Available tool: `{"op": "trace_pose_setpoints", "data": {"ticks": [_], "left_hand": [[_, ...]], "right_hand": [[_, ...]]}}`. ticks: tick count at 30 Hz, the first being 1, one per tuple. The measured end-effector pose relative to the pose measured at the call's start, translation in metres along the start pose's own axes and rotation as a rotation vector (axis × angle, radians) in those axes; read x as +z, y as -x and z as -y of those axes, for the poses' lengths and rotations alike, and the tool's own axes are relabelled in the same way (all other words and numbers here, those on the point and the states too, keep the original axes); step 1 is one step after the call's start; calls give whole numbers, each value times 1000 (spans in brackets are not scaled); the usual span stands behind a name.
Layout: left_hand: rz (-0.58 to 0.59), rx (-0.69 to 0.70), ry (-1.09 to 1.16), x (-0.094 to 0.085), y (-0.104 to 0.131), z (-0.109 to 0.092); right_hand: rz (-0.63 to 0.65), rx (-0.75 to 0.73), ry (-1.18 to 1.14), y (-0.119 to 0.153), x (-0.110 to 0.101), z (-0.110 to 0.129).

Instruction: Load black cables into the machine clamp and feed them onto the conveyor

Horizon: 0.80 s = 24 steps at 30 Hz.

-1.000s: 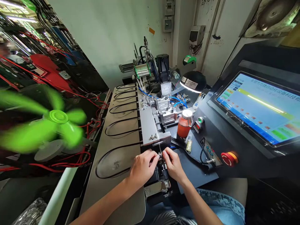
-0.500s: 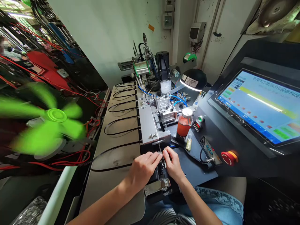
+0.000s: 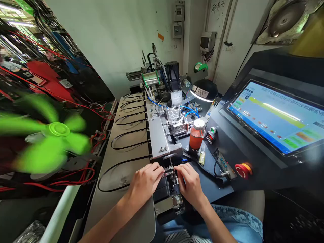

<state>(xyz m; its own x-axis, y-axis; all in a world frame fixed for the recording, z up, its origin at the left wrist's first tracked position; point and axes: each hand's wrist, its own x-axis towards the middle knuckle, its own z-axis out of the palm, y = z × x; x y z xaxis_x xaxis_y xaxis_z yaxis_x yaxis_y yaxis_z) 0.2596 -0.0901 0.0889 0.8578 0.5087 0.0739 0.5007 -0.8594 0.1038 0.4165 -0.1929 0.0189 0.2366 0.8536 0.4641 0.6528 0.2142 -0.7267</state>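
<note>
So the biggest thing here is the dark console [image 3: 273, 172] on the right, its lit screen [image 3: 275, 116] facing the person. Left of it there's a long tan tabletop [image 3: 136, 224] with black cables looped along it, and farther left a lime-green fan [image 3: 58, 129], blades all blurry. The nearest black cable [image 3: 108, 191] runs in behind the left hand [image 3: 144, 180]. That hand's fingers are bunched together, but can't tell if they're gripping anything. Right hand [image 3: 190, 184] is curled, tips at the fixture's right side, can't tell about its grip either. An orange-red bottle [image 3: 196, 136] stands beyond it. Smallest is the metal fixture [image 3: 170, 170], near side, right between both sets of fingertips.
</note>
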Motion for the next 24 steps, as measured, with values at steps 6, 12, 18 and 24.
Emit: {"op": "trace_pose_setpoints", "data": {"ticks": [6,12,18,24], "left_hand": [[49,-21,-22,-1,-1,1],[82,-22,-63,-5,0,2],[89,-56,-53,-5,-1,-7],[112,-69,-7,-45,15,-4]], "right_hand": [[-21,51,-15,5,-7,2],[-25,25,30,1,-3,4],[-140,-59,74,14,-20,7],[-208,67,24,25,-34,-18]]}}
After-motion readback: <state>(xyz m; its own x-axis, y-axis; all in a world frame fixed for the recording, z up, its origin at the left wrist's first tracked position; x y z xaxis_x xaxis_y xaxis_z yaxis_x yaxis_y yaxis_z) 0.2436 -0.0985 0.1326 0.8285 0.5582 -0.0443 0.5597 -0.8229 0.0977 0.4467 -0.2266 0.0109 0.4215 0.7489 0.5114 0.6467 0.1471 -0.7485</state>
